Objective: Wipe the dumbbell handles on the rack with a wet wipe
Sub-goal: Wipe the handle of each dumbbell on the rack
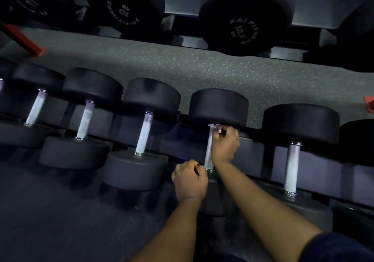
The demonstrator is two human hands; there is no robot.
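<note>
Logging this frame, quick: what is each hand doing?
Left hand: curled, grip cannot be told.
Right hand: grips wet wipe on dumbbell handle.

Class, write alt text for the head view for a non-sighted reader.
A person's right hand grips a wet wipe round the far end of a dumbbell handle on a rack; the curled left hand rests by its near end. Other dumbbells lie alongside.

We stand in a gym's free-weights area: black dumbbells [141,134] with steel handles line a dark rack [253,150], speckled rubber floor [182,69] shows between 2 rows, and 1 weight's end [242,23] reads "RAI FITNESS 12.5".
</note>
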